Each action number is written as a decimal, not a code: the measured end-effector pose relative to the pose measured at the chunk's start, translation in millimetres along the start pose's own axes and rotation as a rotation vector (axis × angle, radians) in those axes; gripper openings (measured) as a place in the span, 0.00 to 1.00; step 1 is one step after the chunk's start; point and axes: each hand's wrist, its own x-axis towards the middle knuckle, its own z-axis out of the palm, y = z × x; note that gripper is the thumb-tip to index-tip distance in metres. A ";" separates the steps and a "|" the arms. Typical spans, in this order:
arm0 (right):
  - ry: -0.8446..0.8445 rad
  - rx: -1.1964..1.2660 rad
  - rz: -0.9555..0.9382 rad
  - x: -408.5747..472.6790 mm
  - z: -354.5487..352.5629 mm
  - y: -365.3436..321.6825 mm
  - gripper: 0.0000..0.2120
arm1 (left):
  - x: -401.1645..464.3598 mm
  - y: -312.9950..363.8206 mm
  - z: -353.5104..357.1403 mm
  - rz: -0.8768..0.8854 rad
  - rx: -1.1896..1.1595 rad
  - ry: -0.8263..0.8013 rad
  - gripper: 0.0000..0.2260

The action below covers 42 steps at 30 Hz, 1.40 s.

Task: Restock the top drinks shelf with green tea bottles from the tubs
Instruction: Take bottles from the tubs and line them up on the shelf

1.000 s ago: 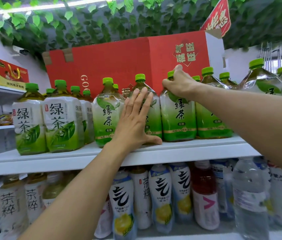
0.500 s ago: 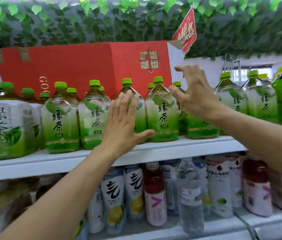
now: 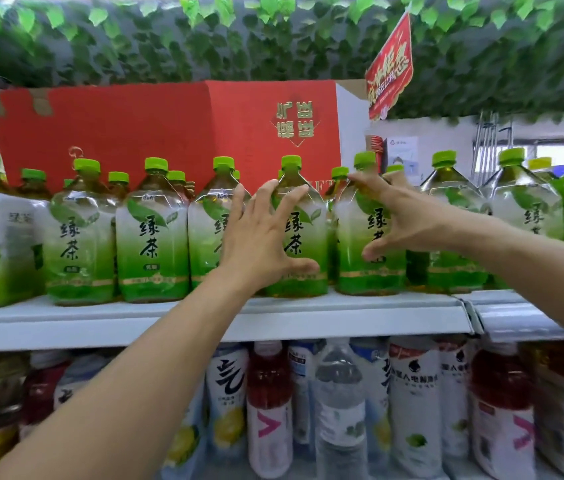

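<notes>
Bottles of green tea stand in a packed row along the top shelf [image 3: 204, 320], labels facing out. One bottle [image 3: 303, 237] sits directly under the left hand [image 3: 259, 237], whose fingers [image 3: 266, 195] are spread apart and slightly bent over its shoulder, thumb low across the label; whether they press the plastic or hover just off it cannot be told. Just right of that thumb stands the next bottle [image 3: 370, 244], and the right hand [image 3: 408, 216] reaches toward its neck with fingers apart and curled, gripping nothing. Both hands seem placed to nudge and square the front row so it stays flush with the shelf edge. Behind the fingertips rises a red box [image 3: 169, 133], with leafy garland [image 3: 239, 36] above it and a red sign [image 3: 391, 64] hanging beyond the right hand. Below the wrists, a lower shelf holds mixed drinks [image 3: 339, 403]. No tubs are in view.
</notes>
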 end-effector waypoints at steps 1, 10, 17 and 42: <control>0.006 0.008 -0.012 3.9 3.2 -1.8 0.59 | 0.3 0.0 0.1 -0.002 -0.002 0.002 0.53; 0.033 0.007 -0.023 13.7 14.7 -6.0 0.59 | 0.9 1.8 6.8 -0.004 -0.031 0.059 0.52; 0.012 0.021 0.050 10.6 15.0 -9.9 0.59 | 0.5 1.7 9.2 0.002 -0.054 0.070 0.52; 0.074 -0.414 -0.116 -44.0 -27.3 122.5 0.69 | 30.1 85.7 11.2 -0.045 0.049 -0.061 0.57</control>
